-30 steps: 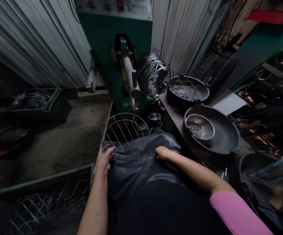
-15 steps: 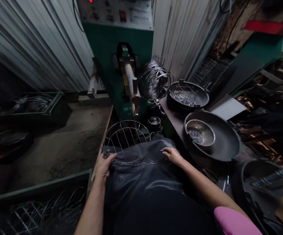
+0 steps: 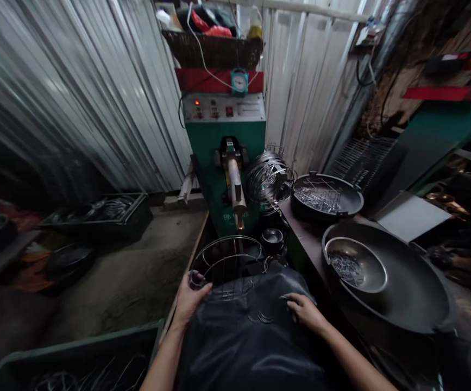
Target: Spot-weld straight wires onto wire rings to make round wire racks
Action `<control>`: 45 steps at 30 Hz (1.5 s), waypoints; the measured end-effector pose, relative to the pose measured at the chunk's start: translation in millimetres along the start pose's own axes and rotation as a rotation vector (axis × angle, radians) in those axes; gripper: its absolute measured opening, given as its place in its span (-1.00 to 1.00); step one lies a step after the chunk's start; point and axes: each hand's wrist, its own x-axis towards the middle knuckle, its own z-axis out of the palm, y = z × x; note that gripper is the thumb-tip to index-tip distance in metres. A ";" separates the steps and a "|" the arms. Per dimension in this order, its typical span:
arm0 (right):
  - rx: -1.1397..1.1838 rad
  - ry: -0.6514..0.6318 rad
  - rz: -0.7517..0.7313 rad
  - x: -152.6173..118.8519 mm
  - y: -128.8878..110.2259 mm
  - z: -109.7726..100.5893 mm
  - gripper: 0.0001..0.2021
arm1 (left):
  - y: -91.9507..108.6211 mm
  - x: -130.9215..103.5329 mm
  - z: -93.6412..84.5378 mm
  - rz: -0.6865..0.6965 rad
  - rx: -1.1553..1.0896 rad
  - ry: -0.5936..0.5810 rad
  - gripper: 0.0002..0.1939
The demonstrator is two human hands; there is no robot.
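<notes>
My left hand [image 3: 192, 296] grips the left edge of a round wire rack [image 3: 231, 256], thumb on the near side. The rack is tilted, with its far rim beneath the electrode tip [image 3: 240, 224] of a green spot welder [image 3: 206, 146]. A dark apron [image 3: 251, 336] covers my lap under it. Several small curved wire pieces [image 3: 264, 317] lie on the apron. To their right, my right hand [image 3: 304, 310] is closed in a pinch, with a short wire piece [image 3: 284, 297] showing at its fingertips.
At right, a large black pan [image 3: 418, 293] holds a steel bowl [image 3: 376, 266] of small wire bits. Behind it stands another pan [image 3: 357, 203] with wire parts. A wire coil [image 3: 270, 176] hangs beside the welder. Green bins [image 3: 84, 336] with wire stand at left.
The view has tilted upward, showing more of the welder and the wall. The rack has turned to a flatter angle in my left hand. My right hand still pinches the wire piece.
</notes>
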 end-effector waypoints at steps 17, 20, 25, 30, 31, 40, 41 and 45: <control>0.574 0.108 0.086 0.3 -4.5 -8.9 -0.68 | -34.3 60.5 33.8 0.020 -0.119 0.040 -0.48; 0.605 0.195 0.037 -1.7 -10.6 -15.4 -0.61 | -25.3 50.0 39.6 -0.056 -0.214 0.078 -0.48; 0.633 0.249 -0.016 -0.6 -24.7 -24.4 -0.67 | 2.8 32.6 48.5 -0.226 -0.413 0.074 -0.52; 0.669 0.296 -0.043 10.3 -29.5 -27.2 -0.65 | 41.9 22.8 46.0 -0.407 -0.407 0.088 -0.53; 0.669 0.311 -0.046 12.3 -28.9 -27.1 -0.65 | 47.1 21.8 43.5 -0.419 -0.402 0.091 -0.52; 0.654 0.350 0.048 18.7 -12.0 -17.6 -0.66 | 31.3 15.2 37.0 -0.407 -0.387 0.131 -0.50; 0.649 0.343 0.056 19.0 -11.2 -17.6 -0.68 | 31.0 15.0 38.5 -0.413 -0.412 0.123 -0.52; 0.621 0.326 0.066 20.2 -10.3 -20.5 -0.69 | 42.9 17.2 40.7 -0.461 -0.401 0.101 -0.59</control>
